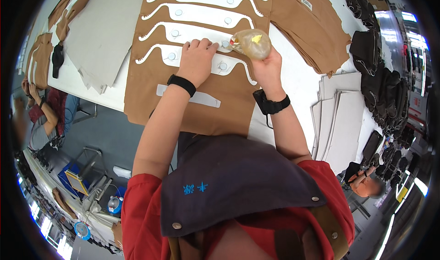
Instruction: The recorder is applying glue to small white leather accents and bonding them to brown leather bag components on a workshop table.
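Note:
My right hand [268, 69] grips a translucent squeeze bottle [252, 47] with a yellow patch, its narrow red-marked end pointing left beside a round disc [225, 44]. My left hand [197, 59] lies palm down across the nearest white shaped pieces, fingers slightly bent; nothing shows in its grasp, though its fingertips are partly hidden. Several such white pieces [194, 32], with curved ends and round discs, lie in overlapping rows on brown panels [220, 119]. A small white strip [202, 100] lies on the front panel under my left forearm.
Brown fabric pieces [309, 26] are stacked at the right, above grey-white sheets [347, 122]. Large pale sheets [99, 29] cover the table's left part. Black bags [385, 95] line the far right. Other people [48, 119] work at the left and lower right.

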